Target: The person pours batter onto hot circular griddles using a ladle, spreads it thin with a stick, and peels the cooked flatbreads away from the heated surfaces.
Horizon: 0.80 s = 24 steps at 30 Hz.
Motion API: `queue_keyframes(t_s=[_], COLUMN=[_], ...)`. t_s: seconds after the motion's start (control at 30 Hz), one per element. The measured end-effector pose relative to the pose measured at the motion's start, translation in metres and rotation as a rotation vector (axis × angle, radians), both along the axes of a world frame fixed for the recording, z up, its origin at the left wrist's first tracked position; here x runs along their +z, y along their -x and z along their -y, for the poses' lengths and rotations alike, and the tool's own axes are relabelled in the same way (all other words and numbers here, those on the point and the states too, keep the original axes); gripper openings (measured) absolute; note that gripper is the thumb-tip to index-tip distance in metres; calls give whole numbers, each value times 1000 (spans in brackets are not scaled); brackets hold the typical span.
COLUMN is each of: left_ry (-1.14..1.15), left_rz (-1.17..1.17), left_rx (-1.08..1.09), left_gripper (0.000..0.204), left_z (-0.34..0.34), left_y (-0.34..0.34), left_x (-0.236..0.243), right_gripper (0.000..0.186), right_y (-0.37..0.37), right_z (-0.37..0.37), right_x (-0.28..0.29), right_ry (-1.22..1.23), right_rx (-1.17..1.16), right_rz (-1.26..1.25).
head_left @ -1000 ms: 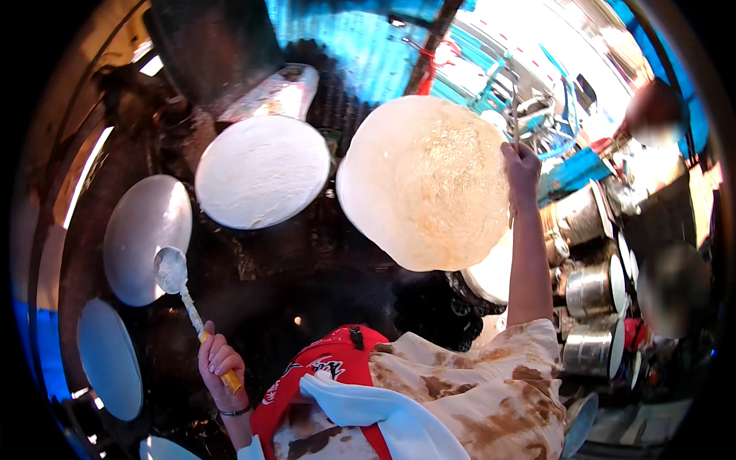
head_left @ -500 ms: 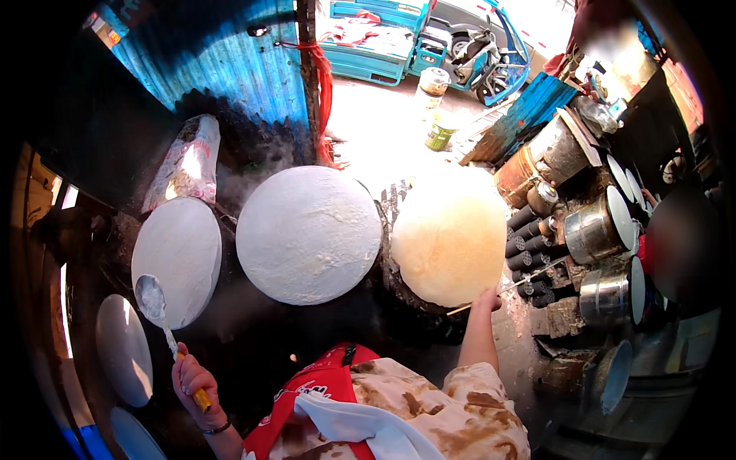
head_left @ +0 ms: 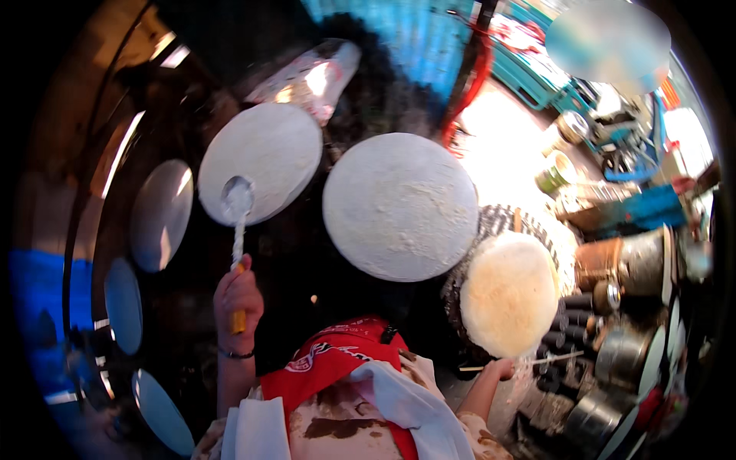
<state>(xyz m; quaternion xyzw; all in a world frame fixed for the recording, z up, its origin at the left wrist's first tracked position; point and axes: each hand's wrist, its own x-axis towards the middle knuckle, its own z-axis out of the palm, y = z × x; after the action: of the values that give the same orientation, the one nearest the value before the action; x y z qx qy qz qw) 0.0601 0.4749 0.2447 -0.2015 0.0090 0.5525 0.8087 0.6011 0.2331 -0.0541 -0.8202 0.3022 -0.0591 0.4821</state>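
Head view: the flatbread point(head_left: 510, 295), aloft a second ago, now lies right of the white disc point(head_left: 399, 207), so we judge it set down. Our hands are apart: right hand point(head_left: 502, 369) clasping a thin stick point(head_left: 560, 359) right of the disc, left hand point(head_left: 239, 299) a ladle point(head_left: 237, 198) left of it.

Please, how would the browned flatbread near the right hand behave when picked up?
The flatbread is probably floppy, being a broad sheet; it looks thin, so likely light for its size, and could perhaps tear.
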Motion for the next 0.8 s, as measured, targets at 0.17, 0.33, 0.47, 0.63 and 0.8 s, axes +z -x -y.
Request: queue_keyframes(t_s=[0.17,0.33,0.47,0.63,0.8], left_ry=[-107,-36,176,407,866], left_rz=[-84,-322,-496,-265,-189], left_rx=[229,589,944,1308,1438], left_gripper=[32,27,27,21,24], left_z=[63,188,312,472,552], left_y=[57,122,143,124,106], left_x=[3,-14,-38,-89,-128], right_gripper=[13,12,20,16,15], right_y=[31,172,325,503,561], right_z=[-126,-260,-280,-187,-116], right_x=[55,142,159,153,113], right_ry=[-481,-653,-699,-360,4], right_rx=[492,1257,1809,2465,3046], right_rz=[-175,-162,-337,-665,-872])
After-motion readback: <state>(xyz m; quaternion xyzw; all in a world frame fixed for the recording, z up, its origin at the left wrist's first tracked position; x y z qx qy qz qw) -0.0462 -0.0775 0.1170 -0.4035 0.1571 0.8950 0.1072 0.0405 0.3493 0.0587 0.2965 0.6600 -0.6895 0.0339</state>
